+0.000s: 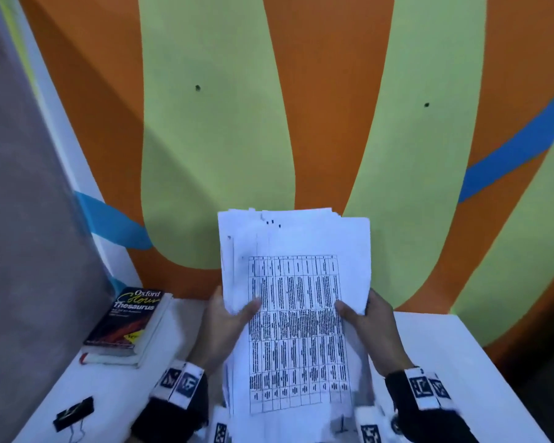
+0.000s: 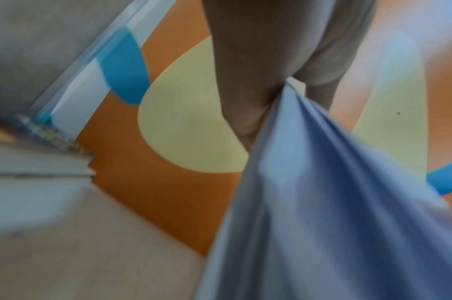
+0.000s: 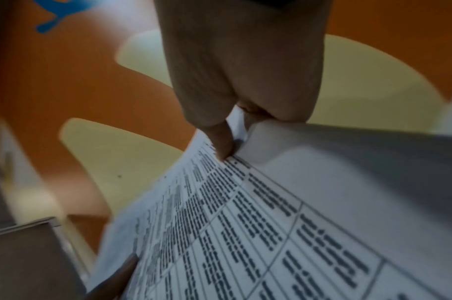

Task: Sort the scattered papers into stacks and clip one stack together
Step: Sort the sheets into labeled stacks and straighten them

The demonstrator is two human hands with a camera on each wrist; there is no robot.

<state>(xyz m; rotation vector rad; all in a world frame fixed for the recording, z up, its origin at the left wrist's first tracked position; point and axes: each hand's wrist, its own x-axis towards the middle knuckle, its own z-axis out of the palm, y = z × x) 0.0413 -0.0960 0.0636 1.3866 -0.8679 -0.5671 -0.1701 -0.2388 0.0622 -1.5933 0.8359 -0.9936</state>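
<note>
A stack of white papers (image 1: pixel 296 302), its top sheet printed with a black table, stands upright above the white table (image 1: pixel 445 350). My left hand (image 1: pixel 227 318) grips its left edge, thumb on the front sheet. My right hand (image 1: pixel 365 318) grips the right edge the same way. The sheets' top edges are uneven. In the left wrist view the paper (image 2: pixel 322 203) is pinched between my fingers (image 2: pixel 248 85). In the right wrist view my thumb (image 3: pixel 221 140) presses on the printed sheet (image 3: pixel 258 233). A black binder clip (image 1: pixel 73 413) lies at the table's front left.
Two stacked books, the top one an Oxford thesaurus (image 1: pixel 129 319), sit at the table's back left. An orange, green and blue painted wall (image 1: pixel 333 107) rises right behind the table. A grey panel (image 1: pixel 23 219) stands to the left.
</note>
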